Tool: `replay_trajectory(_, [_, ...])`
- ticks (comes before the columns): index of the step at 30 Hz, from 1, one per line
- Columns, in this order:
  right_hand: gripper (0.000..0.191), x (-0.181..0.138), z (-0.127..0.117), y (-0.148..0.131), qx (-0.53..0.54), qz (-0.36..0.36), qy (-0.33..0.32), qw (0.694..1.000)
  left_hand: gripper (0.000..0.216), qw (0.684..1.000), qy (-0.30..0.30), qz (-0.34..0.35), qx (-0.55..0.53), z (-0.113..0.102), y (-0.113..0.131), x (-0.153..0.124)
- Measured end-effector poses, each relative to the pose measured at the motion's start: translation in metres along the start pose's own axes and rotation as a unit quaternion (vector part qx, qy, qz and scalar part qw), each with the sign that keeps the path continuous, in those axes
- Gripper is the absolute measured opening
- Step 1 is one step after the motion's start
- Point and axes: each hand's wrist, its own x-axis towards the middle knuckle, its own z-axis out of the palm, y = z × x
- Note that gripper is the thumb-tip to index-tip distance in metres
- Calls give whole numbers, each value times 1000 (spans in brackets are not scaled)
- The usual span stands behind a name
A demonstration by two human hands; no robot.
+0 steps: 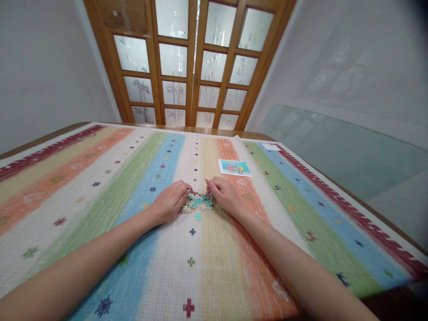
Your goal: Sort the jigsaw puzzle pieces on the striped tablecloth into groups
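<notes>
A small heap of jigsaw puzzle pieces point(199, 203), many of them turquoise, lies on the striped tablecloth between my hands. One turquoise puzzle piece point(198, 216) sits just in front of the heap. My left hand point(170, 201) is at the heap's left edge, thumb and fingers pinched on what looks like a dark-edged puzzle piece. At the right edge, my right hand point(226, 194) is closed with the thumb on top and the fingers curled under. Whatever it grips is mostly hidden. Beyond my right hand lies a picture card point(235, 167) with cartoon figures on a turquoise ground.
The patterned tablecloth point(192, 276) covers a wide table. A white slip point(271, 147) lies near its far right corner. Wooden doors point(192, 76) with glass panes stand behind the table, and a glass panel point(334, 151) leans along the right wall.
</notes>
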Motion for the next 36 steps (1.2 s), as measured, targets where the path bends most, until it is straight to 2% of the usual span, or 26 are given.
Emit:
replay_trajectory(3, [65,0,2,-1,57,-27,-37,997,34,1000,-16,6,-4,-2,3,-1])
replay_trajectory(6, [64,-1,1,0,110,-1,-65,992,34,999,-31,3,-27,-4,5,-1])
replay_trajectory(10, [63,1,-7,7,153,57,-50,985,36,998,-47,4,-45,-5,5,-1])
replay_trajectory(14, [56,7,-20,17,166,72,-47,982,39,998,-38,11,-39,-3,3,-1])
replay_trajectory(18, [34,10,-32,28,110,76,-70,989,40,999,-20,23,-11,-8,-2,1])
replay_trajectory(20, [25,10,-38,33,55,73,-93,991,39,999,-37,34,14,-17,-8,2])
replay_trajectory(23, [20,7,-48,39,-14,76,-147,986,40,991,-125,36,42,-34,-17,1])
replay_trajectory(26, [23,4,-59,42,-34,68,-206,976,70,979,-191,27,69,-42,-21,-1])
replay_trajectory(28, [28,4,-62,40,-34,59,-240,968,80,976,-200,26,84,-40,-20,-2])
replay_trajectory(33, [31,5,-49,25,-74,73,-244,964,64,981,-174,8,91,-21,-14,-2])
replay_trajectory(36, [28,5,-39,15,-68,69,-243,965,62,983,-158,26,90,-13,-14,-2])
